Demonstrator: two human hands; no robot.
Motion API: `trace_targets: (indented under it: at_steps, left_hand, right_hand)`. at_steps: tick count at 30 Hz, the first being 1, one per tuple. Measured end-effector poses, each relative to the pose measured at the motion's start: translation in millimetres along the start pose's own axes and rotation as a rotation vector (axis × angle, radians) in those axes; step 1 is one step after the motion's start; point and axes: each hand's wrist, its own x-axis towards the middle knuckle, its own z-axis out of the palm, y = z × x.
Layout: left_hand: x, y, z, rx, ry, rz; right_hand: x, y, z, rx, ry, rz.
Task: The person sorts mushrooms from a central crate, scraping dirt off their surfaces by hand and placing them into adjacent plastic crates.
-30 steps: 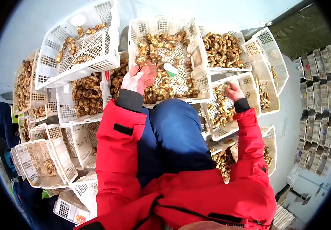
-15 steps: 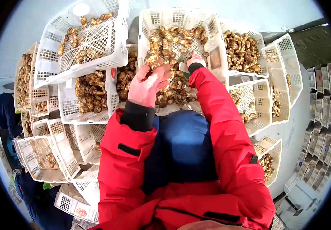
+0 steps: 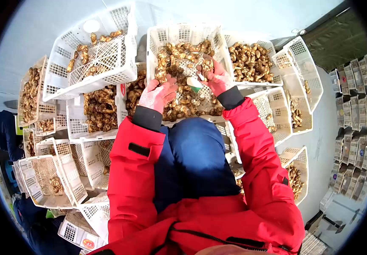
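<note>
A white plastic crate [image 3: 151, 46] full of brown, knobbly mushrooms [image 3: 187, 106] stands before my knees. My left hand [image 3: 160, 94], in a pale pink glove, is closed round the lower part of a mushroom [image 3: 161, 75] at the crate's left side. My right hand [image 3: 219, 81], gloved alike, holds another mushroom [image 3: 207, 66] upright near the right wall. A small white-and-green tool [image 3: 195, 83] sticks out to the left from under my right fingers; its exact kind is unclear.
Another crate [image 3: 126, 70] with a few mushrooms is tilted at upper left. A full crate [image 3: 251, 59] stands at right, with more crates [image 3: 47, 180] around. At far left, a person in dark blue [image 3: 4, 129] is partly visible. Packed rows [image 3: 353, 123] line the right.
My right hand has drawn back from deep in the crate and turned up, now with a mushroom in view. My left hand has shifted slightly left and down. The whole view has shifted somewhat.
</note>
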Motion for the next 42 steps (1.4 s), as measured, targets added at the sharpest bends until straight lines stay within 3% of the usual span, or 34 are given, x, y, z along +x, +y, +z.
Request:
trace_targets:
  at_steps: [5, 9, 11, 13, 15, 17, 21, 24, 28, 33, 34, 37, 38, 41, 42]
  left_hand:
    - [-1.6, -1.3, 3.9, 0.089, 0.048, -0.026]
    - [-0.3, 0.0, 3.7, 0.021, 0.036, -0.051]
    - [8.7, -2.1, -6.0, -0.157, 0.052, -0.153]
    - [4.2, -5.0, -2.2, -0.128, 0.114, -0.063]
    - [4.7, -5.3, -1.8, -0.101, 0.094, -0.018]
    - [2.1, 3.3, 7.9, -0.051, 0.104, -0.037]
    - [-0.7, 3.7, 10.0, -0.004, 0.146, 0.027]
    - [4.3, -4.9, 0.0, -0.093, 0.179, 0.106]
    - [2.0, 2.4, -1.6, -0.160, 0.162, 0.087]
    - [5.8, 0.1, -6.4, -0.205, 0.165, 0.092]
    - [7.6, -0.6, -8.0, -0.193, 0.197, 0.097]
    - [6.0, -0.8, -4.5, -0.173, 0.251, 0.103]
    - [4.5, 0.3, -1.8, -0.168, 0.262, 0.104]
    - [7.1, -2.4, -8.8, -0.197, 0.253, 0.119]
    - [7.7, -0.4, -8.5, -0.176, 0.231, 0.125]
  right_hand:
    - [-5.3, -15.4, 22.3, -0.037, 0.029, -0.053]
    - [-2.1, -5.2, -10.5, 0.035, -0.020, 0.011]
    - [-2.1, 4.0, -23.5, 0.033, 0.181, 0.131]
    - [1.6, 7.4, -17.3, -0.028, 0.394, 0.172]
    - [17.4, 19.6, -48.9, -0.080, 0.397, 0.191]
    - [48.3, 17.8, -8.3, -0.136, 0.475, 0.093]
    - [105.7, -3.1, 98.9, -0.120, -0.040, -0.160]
    - [122.7, -9.8, 126.8, -0.265, -0.199, -0.075]
    - [97.8, -3.3, 119.0, -0.015, -0.253, 0.031]
    - [71.8, 6.2, 100.6, 0.352, -0.134, 0.157]
    - [62.9, 0.5, 110.8, 0.333, -0.082, 0.154]
    - [57.3, 6.7, 96.5, 0.158, -0.276, 0.080]
    - [53.1, 8.9, 92.3, 0.103, -0.246, 0.068]
    - [47.8, -1.1, 90.2, -0.628, -0.142, -0.028]
    - [47.9, 4.3, 90.5, -0.476, -0.084, 0.006]
